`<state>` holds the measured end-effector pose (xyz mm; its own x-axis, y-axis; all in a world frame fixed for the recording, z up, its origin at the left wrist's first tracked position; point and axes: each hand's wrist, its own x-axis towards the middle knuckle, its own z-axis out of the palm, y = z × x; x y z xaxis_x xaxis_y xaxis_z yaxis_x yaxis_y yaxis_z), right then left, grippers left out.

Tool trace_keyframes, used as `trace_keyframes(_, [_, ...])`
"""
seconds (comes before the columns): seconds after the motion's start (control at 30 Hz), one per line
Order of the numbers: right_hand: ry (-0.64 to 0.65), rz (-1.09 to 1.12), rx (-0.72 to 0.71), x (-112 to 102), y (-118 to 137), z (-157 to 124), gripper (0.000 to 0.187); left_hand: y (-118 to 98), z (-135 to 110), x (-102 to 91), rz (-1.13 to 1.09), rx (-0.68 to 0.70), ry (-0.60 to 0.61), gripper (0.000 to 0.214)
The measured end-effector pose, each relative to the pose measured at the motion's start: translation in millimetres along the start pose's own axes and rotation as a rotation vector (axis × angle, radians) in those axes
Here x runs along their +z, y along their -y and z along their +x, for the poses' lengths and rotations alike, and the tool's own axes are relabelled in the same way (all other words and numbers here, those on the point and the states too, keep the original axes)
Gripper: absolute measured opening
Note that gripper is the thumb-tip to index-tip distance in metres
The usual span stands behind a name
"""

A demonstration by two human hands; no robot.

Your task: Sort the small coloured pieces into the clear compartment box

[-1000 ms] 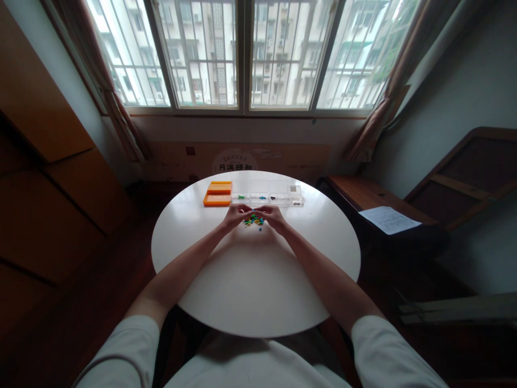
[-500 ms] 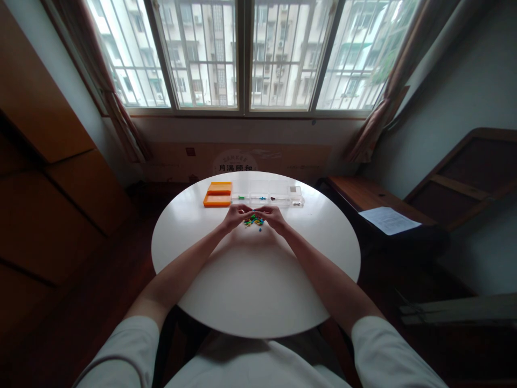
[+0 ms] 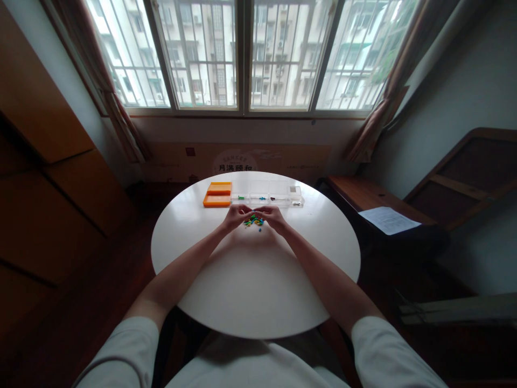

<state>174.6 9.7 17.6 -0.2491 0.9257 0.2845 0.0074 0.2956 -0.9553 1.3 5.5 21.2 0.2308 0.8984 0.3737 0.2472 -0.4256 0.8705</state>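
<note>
My left hand (image 3: pixel 238 215) and my right hand (image 3: pixel 271 215) meet at the fingertips over a small heap of colourful pieces (image 3: pixel 254 221). Both hands are closed in a pinch; whatever sits between the fingers is too small to name, though a speck of blue shows there. Green, yellow and blue bits make up the heap, which lies on the white round table (image 3: pixel 258 291). One blue piece (image 3: pixel 260 230) lies a little nearer to me. Just beyond my hands stands a row of clear compartment boxes (image 3: pixel 284 203) with a few small pieces inside.
An open orange case (image 3: pixel 217 202) stands at the left end of the clear boxes. To the right of the table, a printed sheet (image 3: pixel 390 220) lies on a wooden bench (image 3: pixel 363 191). A barred window (image 3: pixel 242 59) fills the far wall.
Almost nothing differs. My fingers shift very slightly where they meet, and the heap lies as it did.
</note>
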Motion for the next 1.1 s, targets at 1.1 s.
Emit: trace_keyframes(1.1, [-0.023, 0.028, -0.005, -0.6, -2.3, 1.5, 0.038, 2.8, 0.6, 3.5, -0.038, 0.015, -0.015, 0.040])
